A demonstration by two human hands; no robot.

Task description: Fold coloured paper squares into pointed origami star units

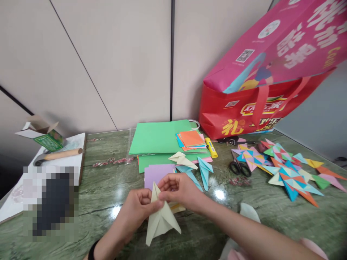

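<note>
A cream folded paper (162,221), pointed at the top and spread into two flaps below, is held over the table. My left hand (134,207) pinches its left side with the thumb on top. My right hand (180,187) pinches it near the upper right of the point, fingers curled. Just beyond the hands lie purple paper sheets (158,171), a cream folded piece (183,159) and light blue folded pieces (205,171). Part of a yellowish paper (177,208) shows beneath my right hand.
Green sheets (159,135) hold small orange squares (192,139) beside a yellow glue stick (211,147). Scissors (240,167) and colourful folded paper shapes (291,177) lie right. Red and pink bags (233,115) stand behind. An open box (50,139) and wooden-handled tool (63,154) are left.
</note>
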